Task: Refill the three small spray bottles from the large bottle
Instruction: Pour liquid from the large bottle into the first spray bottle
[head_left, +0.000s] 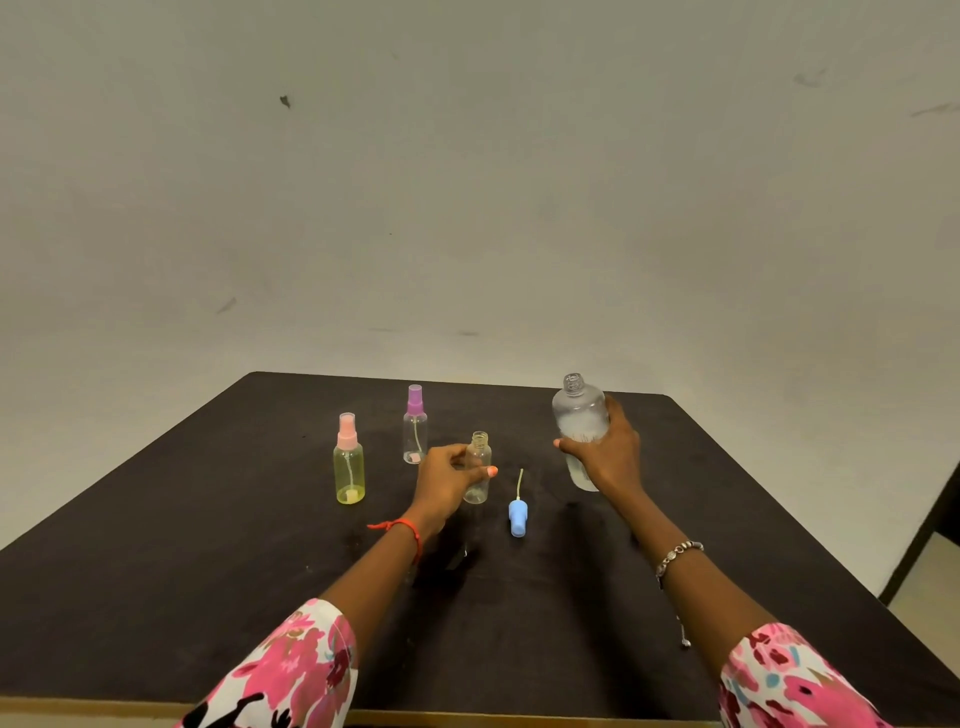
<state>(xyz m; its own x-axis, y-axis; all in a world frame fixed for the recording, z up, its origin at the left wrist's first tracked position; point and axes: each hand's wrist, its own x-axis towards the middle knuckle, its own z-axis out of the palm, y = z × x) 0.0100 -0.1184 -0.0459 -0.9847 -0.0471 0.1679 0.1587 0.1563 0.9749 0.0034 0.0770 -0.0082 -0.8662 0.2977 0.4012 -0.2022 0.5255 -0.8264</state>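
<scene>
While the left hand (448, 480) wraps its grip round the uncapped small bottle (479, 453), I see that bottle standing upright near the middle of the dark tabletop (208, 545), its threaded neck bare and the thumb crossing its front. On my feed the right hand (608, 457) has its grip curled round the large bottle (579, 415), fingers on the far side and thumb toward me. That bottle is upright, clear and without a cap, well to the right of the small one. I cannot tell whether its base touches the tabletop or hangs just above it.

Between the two hands a blue spray cap (518, 517) lies on its side, its thin dip tube pointing away from me. Left of the held bottle stands a yellow bottle (349, 470) with a pink sprayer. Behind and between them is a clear bottle (415, 434) with a purple sprayer. Both are capped and upright. A red thread (408, 526) circles the left wrist and a beaded bracelet (678, 553) the right.
</scene>
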